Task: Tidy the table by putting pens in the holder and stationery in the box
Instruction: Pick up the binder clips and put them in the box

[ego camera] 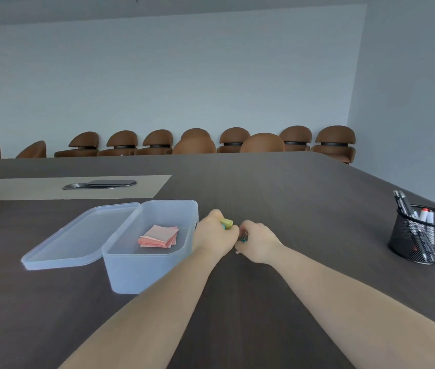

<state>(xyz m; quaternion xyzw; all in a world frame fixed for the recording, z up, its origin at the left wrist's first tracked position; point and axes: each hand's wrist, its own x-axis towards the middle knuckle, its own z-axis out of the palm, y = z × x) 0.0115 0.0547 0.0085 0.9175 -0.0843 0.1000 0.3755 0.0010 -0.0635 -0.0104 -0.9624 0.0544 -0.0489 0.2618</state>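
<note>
Both arms reach out over the dark tabletop (277,187), hands meeting near centre. Left hand (215,235) is curled tight, grip clenched on a small yellow-green item (227,223) w/ a bit of teal under it; it pokes out at the hand's 1 o'clock, too small to say what it is exactly. Right hand (257,242) sits just beside, at the left's 3 o'clock, knuckles nearly touching. Its fingers are bunched on small clips (243,238), green and pinkish bits showing at the fingertips, right down at the tabletop; can't tell if they're lifted or still lying on the surface.

Clear plastic box (147,262) stands open at 9 o'clock from the left hand, its near-right wall touching or just overlapped by the left wrist. Inside, a stack of pink sticky notes (159,237), fanned a little, lying flat on the box floor. Box lid (77,237) lies flat at the box's 9 o'clock, edge against it.

Black mesh pen holder (421,235) is well apart, at 3 o'clock from the right hand, near the tabletop edge. Pens (404,203) & markers stand in it, leaning toward 11 o'clock.

Far side at 12 o'clock: row of brown chairs (237,142) along the wall. A grey cable hatch (99,184) in a beige inlay sits at 11 o'clock, beyond the box.
</note>
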